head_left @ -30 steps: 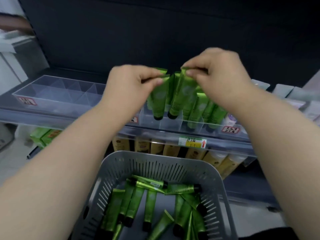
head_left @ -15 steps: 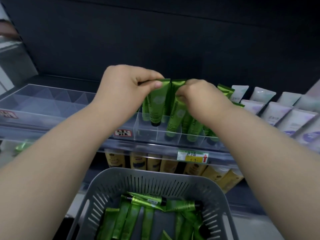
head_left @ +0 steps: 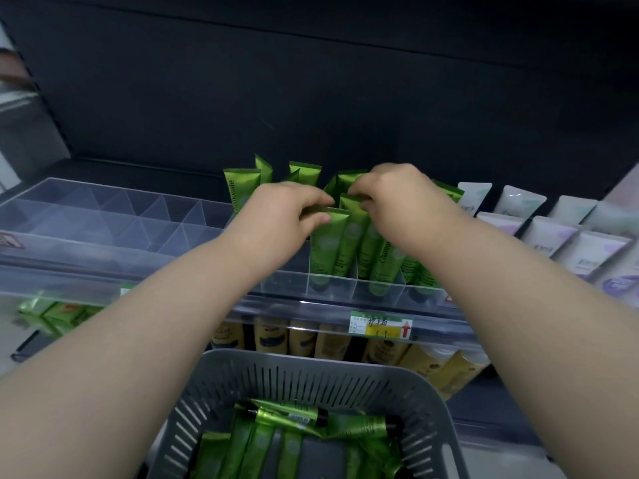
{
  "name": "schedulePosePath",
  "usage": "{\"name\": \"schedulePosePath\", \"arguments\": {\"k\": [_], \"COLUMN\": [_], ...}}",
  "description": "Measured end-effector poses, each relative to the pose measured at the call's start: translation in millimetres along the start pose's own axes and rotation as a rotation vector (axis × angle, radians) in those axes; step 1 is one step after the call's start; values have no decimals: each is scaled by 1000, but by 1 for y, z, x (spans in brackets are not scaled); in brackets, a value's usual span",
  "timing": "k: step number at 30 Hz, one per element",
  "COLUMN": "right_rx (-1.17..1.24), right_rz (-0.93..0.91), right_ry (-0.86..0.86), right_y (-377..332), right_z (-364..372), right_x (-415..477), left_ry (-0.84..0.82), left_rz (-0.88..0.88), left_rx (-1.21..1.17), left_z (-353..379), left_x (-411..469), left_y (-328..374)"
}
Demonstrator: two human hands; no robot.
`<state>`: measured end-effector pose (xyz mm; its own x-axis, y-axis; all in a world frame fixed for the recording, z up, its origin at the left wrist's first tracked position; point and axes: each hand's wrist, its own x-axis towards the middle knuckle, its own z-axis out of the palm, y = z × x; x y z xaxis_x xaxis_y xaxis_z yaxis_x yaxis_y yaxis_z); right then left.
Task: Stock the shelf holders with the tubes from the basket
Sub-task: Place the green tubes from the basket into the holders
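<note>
**Both hands on tubes, centre frame**

Left hand (head_left: pixel 283 219) pinched the crimped top of the front tube (head_left: pixel 328 243), which stood cap-down in the clear shelf holder (head_left: pixel 294 288). Right hand (head_left: pixel 397 198) pinched the neighbouring tube (head_left: pixel 351 233), its fingertips mostly hidden. The caps were blurred behind the holder wall. The basket (head_left: pixel 311 375) and its loose tubes (head_left: pixel 287 414) were cut off at the bottom edge.

left hand (head_left: pixel 283 219) pinching, right hand (head_left: pixel 397 198) pinching

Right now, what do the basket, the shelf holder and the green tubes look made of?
Basket: grey matte plastic, moulded slots.
Shelf holder: clear glossy plastic, probably acrylic; dividers show through.
Green tubes: likely soft plastic laminate, metallic sheen, crimped ends.
</note>
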<state>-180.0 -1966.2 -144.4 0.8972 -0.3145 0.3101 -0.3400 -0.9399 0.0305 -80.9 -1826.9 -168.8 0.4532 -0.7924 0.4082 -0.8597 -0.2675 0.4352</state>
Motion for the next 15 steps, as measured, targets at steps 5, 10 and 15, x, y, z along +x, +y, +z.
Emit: {"name": "schedulePosePath", "arguments": {"k": [5, 10, 15], "right_rx": [96, 223, 195], "right_rz": [-37, -46, -34], "right_ry": [95, 194, 89], "right_y": [-2, -18, -38], "right_z": [-6, -11, 12], "right_x": [-16, -52, -109], "left_ry": [36, 59, -56], "left_rz": [39, 150, 217], "left_rx": [53, 206, 396], "left_z": [-6, -12, -5], "left_x": [-1, -27, -76], "left_y": [-3, 2, 11]}}
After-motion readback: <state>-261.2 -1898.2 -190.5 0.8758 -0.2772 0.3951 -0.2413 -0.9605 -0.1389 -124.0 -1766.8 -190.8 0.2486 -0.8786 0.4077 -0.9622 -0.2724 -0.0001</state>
